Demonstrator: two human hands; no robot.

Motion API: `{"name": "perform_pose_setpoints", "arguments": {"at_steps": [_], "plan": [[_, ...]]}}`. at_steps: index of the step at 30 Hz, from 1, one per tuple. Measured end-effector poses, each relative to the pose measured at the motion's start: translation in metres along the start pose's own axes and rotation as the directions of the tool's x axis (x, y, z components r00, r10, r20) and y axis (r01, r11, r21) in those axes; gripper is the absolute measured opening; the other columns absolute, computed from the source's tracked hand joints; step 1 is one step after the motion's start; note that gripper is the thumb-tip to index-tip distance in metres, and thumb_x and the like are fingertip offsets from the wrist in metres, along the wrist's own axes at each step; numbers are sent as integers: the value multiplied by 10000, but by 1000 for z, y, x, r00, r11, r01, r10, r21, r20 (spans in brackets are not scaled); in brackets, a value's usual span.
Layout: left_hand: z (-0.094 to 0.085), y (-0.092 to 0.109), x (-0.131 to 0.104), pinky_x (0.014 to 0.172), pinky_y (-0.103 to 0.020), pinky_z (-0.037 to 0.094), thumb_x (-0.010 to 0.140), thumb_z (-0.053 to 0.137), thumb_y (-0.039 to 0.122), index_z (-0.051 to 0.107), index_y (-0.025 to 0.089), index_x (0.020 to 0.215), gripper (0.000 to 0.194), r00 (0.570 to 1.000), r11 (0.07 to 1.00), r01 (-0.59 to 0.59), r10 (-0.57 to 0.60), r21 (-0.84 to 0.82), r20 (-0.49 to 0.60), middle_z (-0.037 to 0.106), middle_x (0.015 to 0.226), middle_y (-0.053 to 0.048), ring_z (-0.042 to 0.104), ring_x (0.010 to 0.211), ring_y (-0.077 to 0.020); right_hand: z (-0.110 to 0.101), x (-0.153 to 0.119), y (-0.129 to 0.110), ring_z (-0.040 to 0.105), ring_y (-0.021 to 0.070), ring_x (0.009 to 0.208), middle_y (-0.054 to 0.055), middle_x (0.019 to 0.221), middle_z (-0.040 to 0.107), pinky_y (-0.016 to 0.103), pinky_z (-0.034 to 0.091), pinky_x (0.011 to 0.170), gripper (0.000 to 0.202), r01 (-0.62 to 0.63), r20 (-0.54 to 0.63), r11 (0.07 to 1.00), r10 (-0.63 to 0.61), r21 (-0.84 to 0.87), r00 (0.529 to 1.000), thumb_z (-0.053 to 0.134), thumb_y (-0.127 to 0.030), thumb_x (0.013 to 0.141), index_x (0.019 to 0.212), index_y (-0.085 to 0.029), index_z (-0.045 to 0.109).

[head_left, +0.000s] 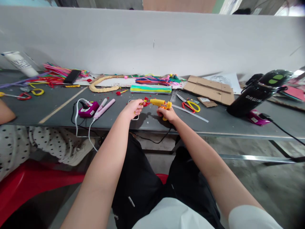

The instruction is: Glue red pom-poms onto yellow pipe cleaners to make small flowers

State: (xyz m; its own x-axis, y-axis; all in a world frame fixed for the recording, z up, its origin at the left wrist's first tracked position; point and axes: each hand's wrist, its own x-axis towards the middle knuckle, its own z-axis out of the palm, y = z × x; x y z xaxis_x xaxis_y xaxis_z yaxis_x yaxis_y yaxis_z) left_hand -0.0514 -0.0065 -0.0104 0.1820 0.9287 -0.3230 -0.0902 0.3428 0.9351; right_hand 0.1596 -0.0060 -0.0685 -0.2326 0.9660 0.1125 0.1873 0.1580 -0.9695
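My right hand (166,113) is closed round the handle of a yellow hot glue gun (157,102), its nozzle pointing left. A long clear glue stick (190,113) sticks out of the gun's back end. Just left of the nozzle, my left hand (133,108) is closed on a small yellow and red craft piece (144,102); the fingers hide part of it. Beneath that hand lies a phone (135,118), mostly covered. Red scraps (147,99) are scattered by the nozzle. The gun's black cord (154,142) hangs below the table edge.
Scissors (190,106) and folded cardboard (209,90) lie to the right, near a leaning black bottle (252,95). Bundled pipe cleaners (151,89) lie behind my hands. Leftward are a purple power block (88,109), a pink hair straightener (105,108) and another person's arm (6,113).
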Motion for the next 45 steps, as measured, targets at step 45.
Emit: {"name": "perform_pose_setpoints", "arguments": {"at_steps": [45], "plan": [[0, -1, 1, 324, -181, 172, 842, 587, 204, 564, 152, 706, 147, 1000, 1000, -11, 11, 5, -12, 305, 475, 94, 229, 314, -34, 0, -3, -4, 441, 147, 525, -3, 512, 488, 310, 393, 523, 291, 6, 0, 999, -6, -53, 1000, 584, -326, 770, 520, -244, 462]]}}
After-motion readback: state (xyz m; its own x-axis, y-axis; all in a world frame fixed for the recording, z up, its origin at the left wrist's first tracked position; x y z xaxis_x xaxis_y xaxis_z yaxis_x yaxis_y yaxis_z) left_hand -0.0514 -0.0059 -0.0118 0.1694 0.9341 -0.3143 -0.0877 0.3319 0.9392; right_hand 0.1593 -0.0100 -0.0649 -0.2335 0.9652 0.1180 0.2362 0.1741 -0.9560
